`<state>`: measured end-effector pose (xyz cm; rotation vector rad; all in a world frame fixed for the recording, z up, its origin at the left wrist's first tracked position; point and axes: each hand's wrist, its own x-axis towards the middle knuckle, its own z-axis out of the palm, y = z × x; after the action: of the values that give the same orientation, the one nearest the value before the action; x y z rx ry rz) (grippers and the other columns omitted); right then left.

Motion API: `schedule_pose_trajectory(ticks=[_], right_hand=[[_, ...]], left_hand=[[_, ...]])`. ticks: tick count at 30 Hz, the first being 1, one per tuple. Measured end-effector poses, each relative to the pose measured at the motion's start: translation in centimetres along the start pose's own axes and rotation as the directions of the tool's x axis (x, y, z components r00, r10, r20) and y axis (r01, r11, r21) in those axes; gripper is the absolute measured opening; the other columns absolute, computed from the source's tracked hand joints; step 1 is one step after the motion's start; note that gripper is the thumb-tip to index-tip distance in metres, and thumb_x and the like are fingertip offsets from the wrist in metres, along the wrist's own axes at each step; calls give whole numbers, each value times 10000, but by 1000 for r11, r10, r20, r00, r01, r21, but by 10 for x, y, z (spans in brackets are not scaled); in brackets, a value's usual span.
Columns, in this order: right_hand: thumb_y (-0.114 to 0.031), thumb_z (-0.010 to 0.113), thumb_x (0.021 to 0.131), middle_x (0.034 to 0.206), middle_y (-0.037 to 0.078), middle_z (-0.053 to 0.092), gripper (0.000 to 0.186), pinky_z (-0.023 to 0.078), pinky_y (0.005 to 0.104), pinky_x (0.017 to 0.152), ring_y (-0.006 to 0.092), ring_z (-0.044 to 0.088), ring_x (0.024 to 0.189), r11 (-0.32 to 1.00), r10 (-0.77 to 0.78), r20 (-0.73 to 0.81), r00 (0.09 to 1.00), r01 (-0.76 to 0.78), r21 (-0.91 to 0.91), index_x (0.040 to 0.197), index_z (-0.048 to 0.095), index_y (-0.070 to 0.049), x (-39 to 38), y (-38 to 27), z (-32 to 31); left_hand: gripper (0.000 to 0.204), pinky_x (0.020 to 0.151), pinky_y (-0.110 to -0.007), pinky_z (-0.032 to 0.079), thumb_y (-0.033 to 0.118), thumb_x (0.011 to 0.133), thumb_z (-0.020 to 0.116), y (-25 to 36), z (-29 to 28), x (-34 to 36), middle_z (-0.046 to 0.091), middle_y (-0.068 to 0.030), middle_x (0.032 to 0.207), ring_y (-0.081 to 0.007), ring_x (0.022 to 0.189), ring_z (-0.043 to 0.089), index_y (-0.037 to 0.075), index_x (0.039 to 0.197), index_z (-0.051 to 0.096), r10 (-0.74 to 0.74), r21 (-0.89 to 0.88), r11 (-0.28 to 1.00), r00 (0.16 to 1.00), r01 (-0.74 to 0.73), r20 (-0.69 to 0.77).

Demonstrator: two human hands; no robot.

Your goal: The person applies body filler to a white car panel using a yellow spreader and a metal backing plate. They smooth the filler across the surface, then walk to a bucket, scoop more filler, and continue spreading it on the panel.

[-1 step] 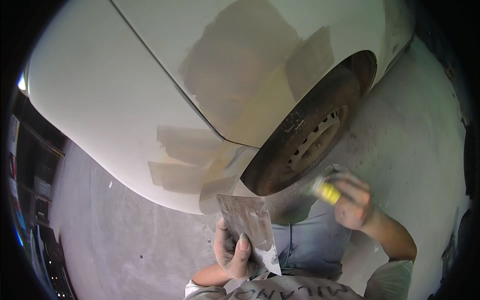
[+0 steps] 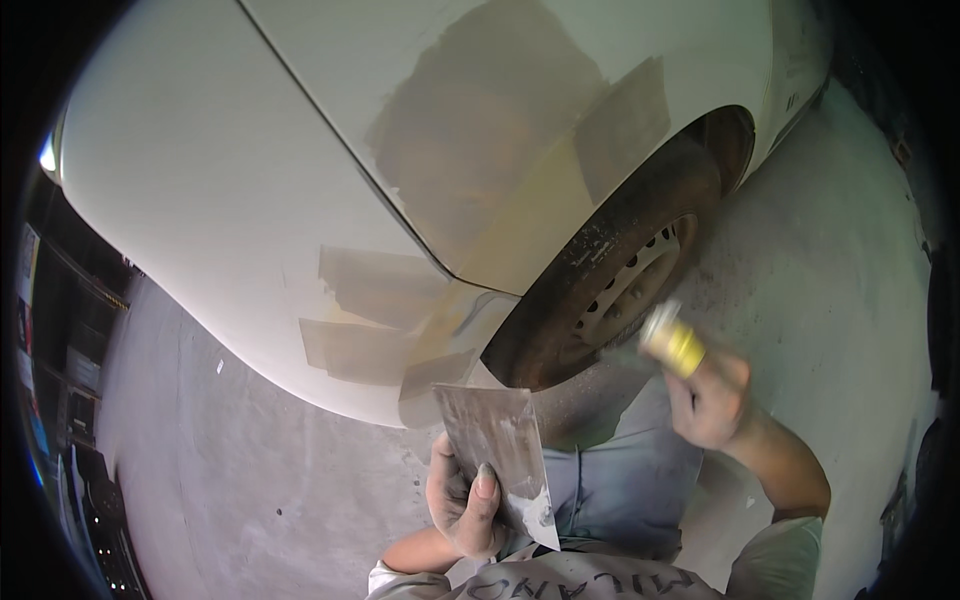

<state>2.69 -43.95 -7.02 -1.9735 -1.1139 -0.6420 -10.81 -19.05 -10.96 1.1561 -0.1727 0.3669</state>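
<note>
In my left hand [image 2: 465,505] I grip a flat, roughly rectangular grey plate [image 2: 490,430], thumb on its face and fingers behind. A blob of white paste [image 2: 537,515] lies on the plate's lower right corner. My right hand [image 2: 715,405] is closed around a small yellow object with a pale end [image 2: 677,348], held up near the wheel. Motion blurs this object, so its exact kind is unclear. Ahead is a white car body [image 2: 200,190] with a large grey-brown patch [image 2: 470,120] and several smaller patches around the panel seam. Neither hand touches the car.
The car's tyre [image 2: 540,335] and steel wheel rim [image 2: 640,285] stand just beyond my right hand. Grey concrete floor [image 2: 250,460] spreads around the car. Dark shelving with assorted items [image 2: 75,370] lines the far left. My legs in grey trousers [image 2: 630,490] are below.
My right hand has risen slightly, lifting the yellow object up and to the right. The left hand and plate stay nearly in place. The view has shifted a little.
</note>
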Motion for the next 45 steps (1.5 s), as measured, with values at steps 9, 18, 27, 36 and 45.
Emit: schedule_pose_trajectory(ticks=[9,18,27,36,45], right_hand=[[-21,810,806,1081,235,679,560,550,361,757,326,677,871,899,-376,-253,891,284,-334,1308,618,135,155,-25,5],[-24,831,775,981,193,648,528,513,343,661,282,619,748,867,-461,-248,852,373,-330,1248,649,122,170,-13,14],[-23,845,757,948,163,650,557,500,339,603,268,608,712,828,-536,-186,824,469,-307,1268,657,90,141,6,21],[-147,764,809,928,120,705,344,544,381,575,248,663,773,840,-520,-286,805,542,-4,1113,777,14,46,-11,15],[-173,816,820,1109,82,693,160,605,611,968,225,665,1054,866,-485,-73,871,490,97,966,815,-110,-40,-17,26]], left_hand=[[580,1088,-322,430,205,1041,604,-6,-12,-12,612,-145,1364,-183,1248,589,-84,1484,367,-45,27,999,998,46,-43],[595,1099,-330,423,216,1034,621,-9,-14,-14,603,-148,1384,-193,1259,586,-80,1487,373,-86,6,996,993,87,-77],[592,1106,-354,435,228,1033,621,-9,-17,-17,595,-142,1383,-202,1264,583,-61,1487,374,-76,35,996,991,80,-110],[525,1098,-351,435,155,1054,549,-6,2,-13,588,-167,1386,-212,1263,585,-70,1488,360,-153,-77,986,984,146,-87],[522,1028,-324,497,152,1060,564,1,14,-12,607,-146,1365,-196,1204,631,-45,1494,354,-244,-375,894,968,245,51]])
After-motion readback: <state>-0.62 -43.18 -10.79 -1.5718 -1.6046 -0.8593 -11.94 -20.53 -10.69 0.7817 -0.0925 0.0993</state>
